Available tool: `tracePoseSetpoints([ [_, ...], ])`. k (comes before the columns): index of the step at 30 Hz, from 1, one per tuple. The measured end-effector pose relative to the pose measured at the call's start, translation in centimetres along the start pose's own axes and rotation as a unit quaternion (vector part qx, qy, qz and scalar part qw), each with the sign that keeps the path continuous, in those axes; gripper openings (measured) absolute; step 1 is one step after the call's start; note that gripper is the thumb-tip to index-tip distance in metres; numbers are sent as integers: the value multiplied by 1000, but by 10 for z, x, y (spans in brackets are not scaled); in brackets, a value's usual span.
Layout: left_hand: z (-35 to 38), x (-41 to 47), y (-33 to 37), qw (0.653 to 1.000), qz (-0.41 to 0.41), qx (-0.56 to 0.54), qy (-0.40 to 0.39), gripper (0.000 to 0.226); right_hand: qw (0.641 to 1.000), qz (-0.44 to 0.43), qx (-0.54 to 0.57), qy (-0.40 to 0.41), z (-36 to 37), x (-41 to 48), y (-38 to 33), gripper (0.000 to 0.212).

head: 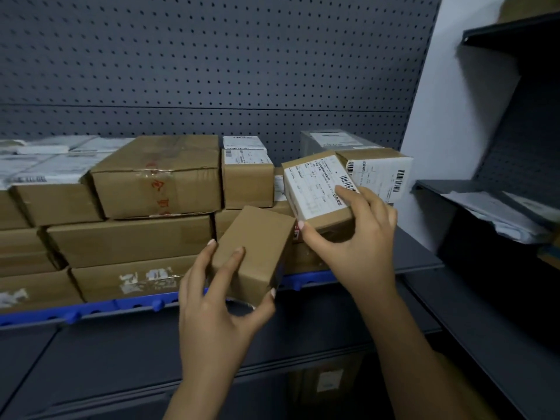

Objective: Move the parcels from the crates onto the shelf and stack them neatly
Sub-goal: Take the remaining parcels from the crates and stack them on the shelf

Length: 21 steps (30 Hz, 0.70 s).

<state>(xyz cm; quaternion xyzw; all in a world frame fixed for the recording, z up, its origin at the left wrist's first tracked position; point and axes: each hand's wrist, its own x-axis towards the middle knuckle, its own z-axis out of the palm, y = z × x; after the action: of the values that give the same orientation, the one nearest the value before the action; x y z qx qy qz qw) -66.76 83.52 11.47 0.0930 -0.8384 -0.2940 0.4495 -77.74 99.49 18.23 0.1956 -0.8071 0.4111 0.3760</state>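
Observation:
My left hand point(216, 301) grips a plain brown cardboard parcel point(257, 247), tilted, just in front of the shelf edge. My right hand point(351, 234) holds a second small parcel with a white shipping label point(315, 186), tilted above the stacked boxes at the shelf's right part. The shelf point(91, 312) has a blue front strip and carries several brown parcels in stacks, among them a large taped box point(157, 174). No crate is in view.
A grey pegboard point(212, 71) backs the shelf. Labelled boxes point(378, 171) sit at the right end, close to my right hand. A dark side shelving unit point(500, 213) with plastic mail bags stands at the right. Another box point(327, 380) lies on the shelf below.

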Motion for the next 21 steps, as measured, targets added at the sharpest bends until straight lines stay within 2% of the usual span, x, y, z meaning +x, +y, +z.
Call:
tracePoseSetpoints([
  [8, -1, 1, -3, 1000, -6, 1, 21, 70, 1000, -7, 7, -11, 9, 5, -4, 71],
  [14, 2, 2, 8, 998, -34, 22, 46, 71, 999, 19, 23, -31, 16, 22, -4, 71],
  [21, 8, 3, 16, 996, -48, 35, 66, 69, 998, -4, -28, -59, 27, 31, -2, 72],
])
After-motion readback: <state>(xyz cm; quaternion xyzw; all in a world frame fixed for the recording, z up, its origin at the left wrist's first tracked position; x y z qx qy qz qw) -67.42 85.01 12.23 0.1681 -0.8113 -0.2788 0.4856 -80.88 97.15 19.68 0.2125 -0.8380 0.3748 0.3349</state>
